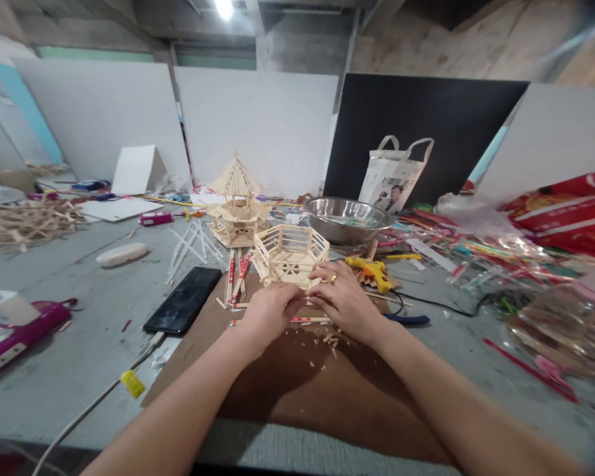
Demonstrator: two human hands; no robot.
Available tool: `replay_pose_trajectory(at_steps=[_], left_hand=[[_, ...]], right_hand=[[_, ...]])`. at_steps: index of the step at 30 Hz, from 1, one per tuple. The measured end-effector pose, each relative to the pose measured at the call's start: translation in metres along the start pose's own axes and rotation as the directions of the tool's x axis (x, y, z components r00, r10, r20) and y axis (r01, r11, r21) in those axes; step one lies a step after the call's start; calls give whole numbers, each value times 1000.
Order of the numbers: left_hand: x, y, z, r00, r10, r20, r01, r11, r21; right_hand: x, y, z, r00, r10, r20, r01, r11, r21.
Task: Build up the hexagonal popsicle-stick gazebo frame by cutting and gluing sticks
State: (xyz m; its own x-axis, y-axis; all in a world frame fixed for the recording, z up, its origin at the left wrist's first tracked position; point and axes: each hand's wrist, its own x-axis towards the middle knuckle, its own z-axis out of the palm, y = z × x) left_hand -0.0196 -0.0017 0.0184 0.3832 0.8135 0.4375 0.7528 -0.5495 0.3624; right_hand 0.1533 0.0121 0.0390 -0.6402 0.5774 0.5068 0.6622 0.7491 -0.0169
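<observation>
An open-topped model made of wooden sticks (292,248), many-sided with a railing round its top, stands on a brown board (297,390). My left hand (272,311) is closed at the model's near edge, thumb and fingers pinched together. Against the near right side lies my right hand (344,297), a ring on one finger, its fingertips bent onto the model and meeting the left ones. Any small piece between the fingertips is hidden. Behind it rises a finished-looking stick pavilion (238,215) with a pointed roof. Stick offcuts (331,340) lie before my hands.
To the right is a yellow glue gun (371,271) with a black cord. A black phone (184,301) lies left, plugged into a cable. Behind stand a metal bowl (347,231) and a white bag (394,175). Loose sticks (235,277) lie left of the model.
</observation>
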Motion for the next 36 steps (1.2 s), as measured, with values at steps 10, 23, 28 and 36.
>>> replay_pose_trajectory(at_steps=[10, 23, 28, 36], left_hand=[[46, -64, -54, 999, -28, 42, 20, 985, 171], [58, -86, -30, 996, 36, 80, -44, 994, 99], [58, -85, -26, 998, 49, 47, -52, 996, 71], [59, -87, -22, 998, 64, 3, -64, 995, 78]], right_hand=[[38, 35, 15, 976, 173, -135, -179, 983, -29], [39, 36, 32, 981, 146, -125, -149, 989, -17], [40, 36, 33, 981, 147, -129, -150, 988, -19], [39, 36, 37, 977, 142, -159, -141, 990, 19]])
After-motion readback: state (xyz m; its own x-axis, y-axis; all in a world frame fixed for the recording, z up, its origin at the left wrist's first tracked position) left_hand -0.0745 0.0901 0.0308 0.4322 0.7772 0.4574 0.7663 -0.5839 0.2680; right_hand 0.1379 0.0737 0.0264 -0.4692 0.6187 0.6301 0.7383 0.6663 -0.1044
